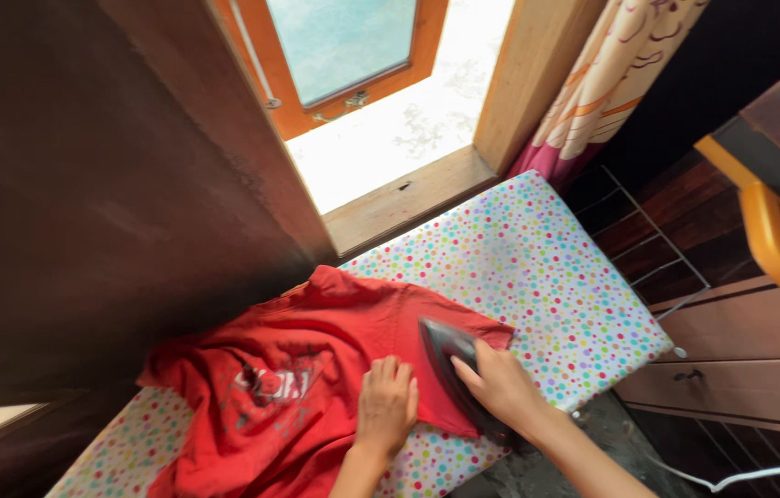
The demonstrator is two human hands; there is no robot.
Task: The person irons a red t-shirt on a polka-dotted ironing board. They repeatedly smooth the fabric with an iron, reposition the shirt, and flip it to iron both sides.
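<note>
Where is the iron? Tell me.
In the head view, the iron sits right of centre on the red shirt, under the right hand, beside the left hand.

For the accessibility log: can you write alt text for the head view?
A right hand grips a dark iron on a red shirt while the left hand presses the cloth flat. The shirt lies on a polka-dot ironing board beside an open window.

wall (104, 175): dark wood, filling upper left | window (344, 41): orange frame swinging open at top centre, daylight pouring over sill (408, 198) | curtain (611, 78): patterned, hanging upper right | drawers (740, 369): brown, sitting lower right | rack (653, 240): wire, leaning at right
</note>
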